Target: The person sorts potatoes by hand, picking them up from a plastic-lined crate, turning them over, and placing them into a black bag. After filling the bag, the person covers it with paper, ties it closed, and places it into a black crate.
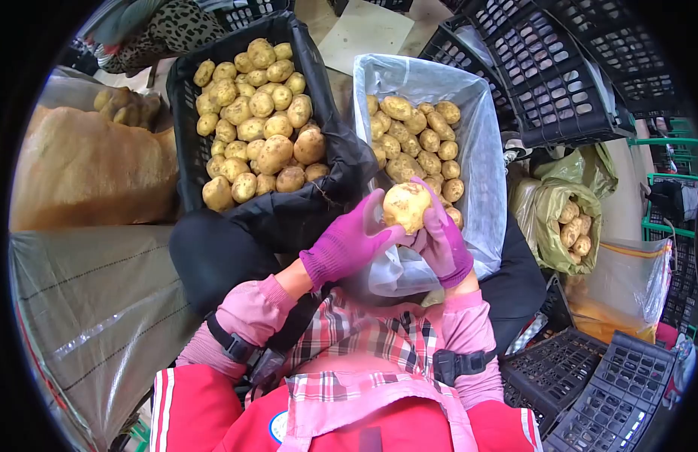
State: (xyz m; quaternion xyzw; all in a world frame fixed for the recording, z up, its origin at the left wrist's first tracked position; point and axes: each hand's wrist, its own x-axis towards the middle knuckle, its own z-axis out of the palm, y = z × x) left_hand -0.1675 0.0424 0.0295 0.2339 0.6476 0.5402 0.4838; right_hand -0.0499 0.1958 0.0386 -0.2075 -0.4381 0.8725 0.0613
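A large round potato [407, 205] is held up between my two hands, over the near end of the crate with the clear plastic liner [481, 181]. My left hand [353, 239], in a purple knitted glove, closes on the potato from the left, its thumb at the underside. From the right, my right hand [445, 242] in a matching glove wraps its fingers round the other side. Several smaller potatoes [428, 141] lie in that lined crate. To its left, a black crate with a dark liner [338, 143] is heaped with potatoes [251, 129].
Stacked black crates [552, 83] stand at the upper right. An olive bag [548, 233] with potatoes sits right of my knee, near more crates [612, 395] lower down. Large plastic-wrapped bundles [100, 169] line the left side. Another person's patterned clothing [185, 30] shows at the top left.
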